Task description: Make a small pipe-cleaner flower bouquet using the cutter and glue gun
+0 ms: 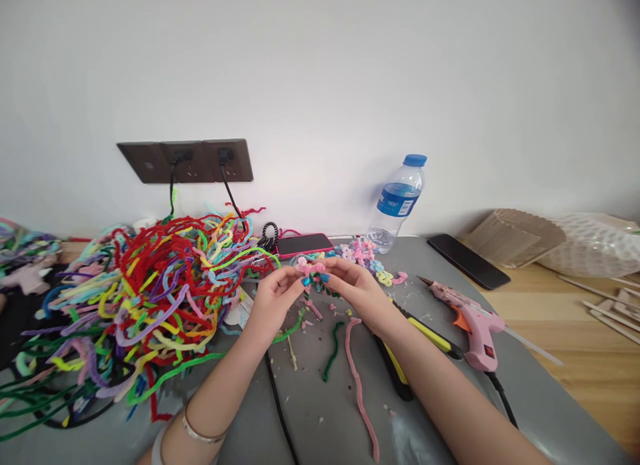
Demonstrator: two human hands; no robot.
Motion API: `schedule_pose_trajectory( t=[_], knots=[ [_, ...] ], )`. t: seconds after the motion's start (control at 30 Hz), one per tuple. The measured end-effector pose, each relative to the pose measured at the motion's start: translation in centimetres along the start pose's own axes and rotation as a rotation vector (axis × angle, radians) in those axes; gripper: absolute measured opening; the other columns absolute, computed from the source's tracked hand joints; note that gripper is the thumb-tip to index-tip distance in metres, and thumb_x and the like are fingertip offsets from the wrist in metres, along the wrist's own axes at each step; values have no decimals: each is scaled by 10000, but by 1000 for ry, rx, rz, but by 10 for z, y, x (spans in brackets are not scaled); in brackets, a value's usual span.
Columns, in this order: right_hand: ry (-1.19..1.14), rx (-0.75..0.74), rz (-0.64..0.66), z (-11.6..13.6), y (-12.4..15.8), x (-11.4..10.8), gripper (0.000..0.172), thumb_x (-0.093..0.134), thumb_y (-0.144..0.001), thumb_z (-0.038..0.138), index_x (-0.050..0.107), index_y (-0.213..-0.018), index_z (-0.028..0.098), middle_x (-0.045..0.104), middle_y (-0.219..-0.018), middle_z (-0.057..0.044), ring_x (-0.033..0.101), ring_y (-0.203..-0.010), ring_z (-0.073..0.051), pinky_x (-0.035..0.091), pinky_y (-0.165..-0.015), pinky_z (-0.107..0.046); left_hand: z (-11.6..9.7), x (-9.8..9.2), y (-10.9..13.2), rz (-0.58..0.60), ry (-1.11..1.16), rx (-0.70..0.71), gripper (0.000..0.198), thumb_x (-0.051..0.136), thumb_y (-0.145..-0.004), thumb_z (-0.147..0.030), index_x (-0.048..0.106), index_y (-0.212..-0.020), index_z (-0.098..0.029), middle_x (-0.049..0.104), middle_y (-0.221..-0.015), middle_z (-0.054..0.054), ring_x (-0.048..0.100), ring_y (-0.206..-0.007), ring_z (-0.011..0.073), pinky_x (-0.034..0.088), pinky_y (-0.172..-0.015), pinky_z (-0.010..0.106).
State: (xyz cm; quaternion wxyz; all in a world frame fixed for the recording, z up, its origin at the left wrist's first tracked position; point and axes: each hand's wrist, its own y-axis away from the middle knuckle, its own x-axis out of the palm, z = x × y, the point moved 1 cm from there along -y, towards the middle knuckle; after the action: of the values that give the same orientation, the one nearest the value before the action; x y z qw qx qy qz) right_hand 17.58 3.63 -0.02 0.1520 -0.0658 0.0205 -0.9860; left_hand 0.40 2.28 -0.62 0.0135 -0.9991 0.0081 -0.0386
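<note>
Between my two hands, a small pink pipe cleaner flower (311,268) with dark green below it is pinched at fingertip height. My left hand (278,293) grips it from the left, its blue thumbnail against the green part. On the other side my right hand (354,286) pinches it too, thumb facing thumb. Just behind lie small pastel pipe cleaner flowers (364,252). Below the hands are a short dark green pipe cleaner (333,352) and a long pink pipe cleaner (361,392). Pliers (431,336) with yellow and black handles lie partly under my right forearm.
A big tangle of coloured pipe cleaners (165,285) fills the left. A pink glue gun (477,325) lies at right with its cord. At the back are a tilted water bottle (399,202), a red-edged phone (304,245) and a black phone (469,260). A black cable (277,398) crosses the grey mat.
</note>
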Motion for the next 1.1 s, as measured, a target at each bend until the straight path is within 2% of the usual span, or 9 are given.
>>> schedule_pose_trajectory(
  t=[0.23,0.5,0.7,0.8,0.97,1.1],
  knots=[
    [-23,-8,36,0,0,0,310,762,-760,464,674,-918,213,734,-889,-43,669,-850,-196,500,-774,-314,-4,0,0,-26,36,-35,235,803,-662,-352,733,-775,-158,682,-682,17,592,-632,130,481,-597,217],
    [2,-39,26,-3,-1,-2,278,759,-776,437,665,-915,216,719,-882,-30,660,-833,-179,496,-777,-304,-1,1,-1,-41,79,-99,311,839,-608,-352,750,-820,-143,732,-769,48,642,-699,151,521,-643,235],
    [34,-48,7,-2,-2,-1,315,756,-769,468,672,-919,204,726,-898,-47,666,-845,-194,504,-767,-313,-1,2,1,-26,94,-73,299,855,-585,-335,741,-791,-151,723,-750,39,642,-709,158,528,-645,245],
    [32,-45,0,0,-1,0,320,737,-780,489,675,-920,209,725,-885,-45,655,-826,-190,500,-738,-308,1,1,1,-27,81,-73,283,840,-620,-354,746,-799,-157,724,-759,42,643,-711,161,528,-653,251],
    [20,-10,-24,0,-1,0,327,735,-776,498,672,-913,208,700,-870,-40,610,-761,-168,477,-668,-284,2,1,2,1,97,-78,331,721,-765,-478,764,-864,-165,732,-779,65,652,-729,179,536,-723,289],
    [-7,6,-28,0,-1,0,322,733,-774,495,662,-903,209,689,-858,-36,606,-760,-166,465,-671,-284,1,3,3,31,165,-107,396,696,-774,-525,760,-901,-156,732,-801,82,660,-740,192,554,-737,320]
  ],
)
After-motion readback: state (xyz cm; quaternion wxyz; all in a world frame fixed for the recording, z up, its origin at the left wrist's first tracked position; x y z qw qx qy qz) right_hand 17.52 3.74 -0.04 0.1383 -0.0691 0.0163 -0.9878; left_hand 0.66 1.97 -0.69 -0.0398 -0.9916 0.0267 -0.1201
